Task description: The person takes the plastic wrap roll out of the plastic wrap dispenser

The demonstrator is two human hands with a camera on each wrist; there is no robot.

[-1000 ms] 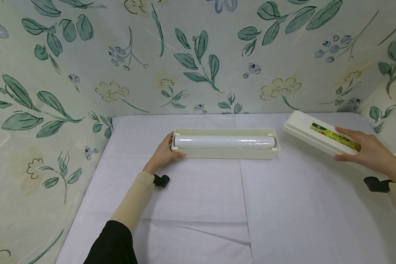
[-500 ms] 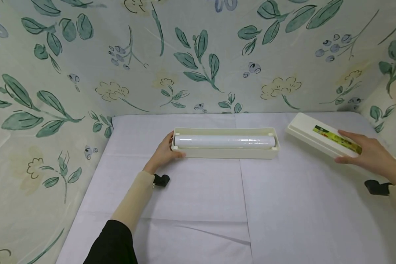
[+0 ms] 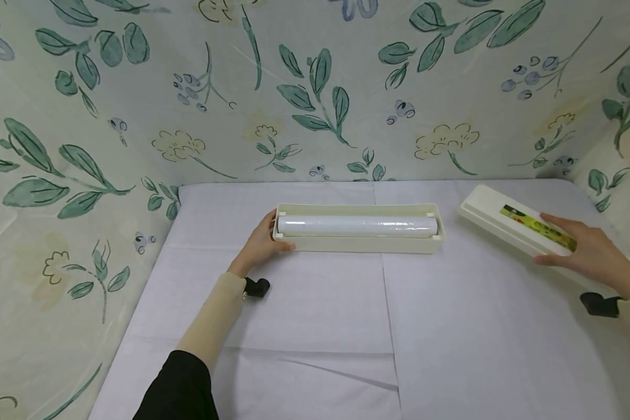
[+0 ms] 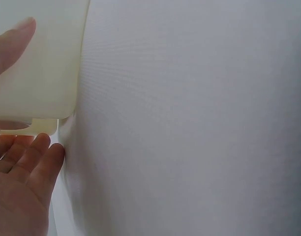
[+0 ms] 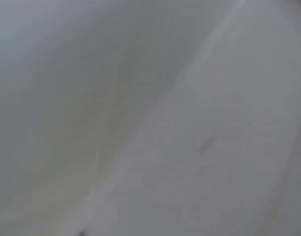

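Observation:
A long cream plastic wrap dispenser box [image 3: 357, 245] lies lidless across the table, its long side facing me. Inside it rests a shiny white roll of plastic wrap [image 3: 346, 224]. My left hand [image 3: 259, 244] grips the box's left end; the left wrist view shows the thumb on the box wall [image 4: 47, 73] and fingers around its end. To the right of the box, my right hand [image 3: 593, 251] grips the near end of the white lid [image 3: 488, 204], thumb and fingers on its opposite sides. The lid slants and carries a yellow-green label [image 3: 530, 223]. The right wrist view is blurred, filled by pale surfaces.
A white cloth with fold creases covers the table [image 3: 304, 315]. Behind and beside it hangs a leaf-and-flower patterned curtain [image 3: 231, 128]. Black wrist mounts [image 3: 257, 287] sit at both wrists.
My right hand has moved the lid slightly right and down in the head view, away from the box. The left hand, box and roll have stayed put.

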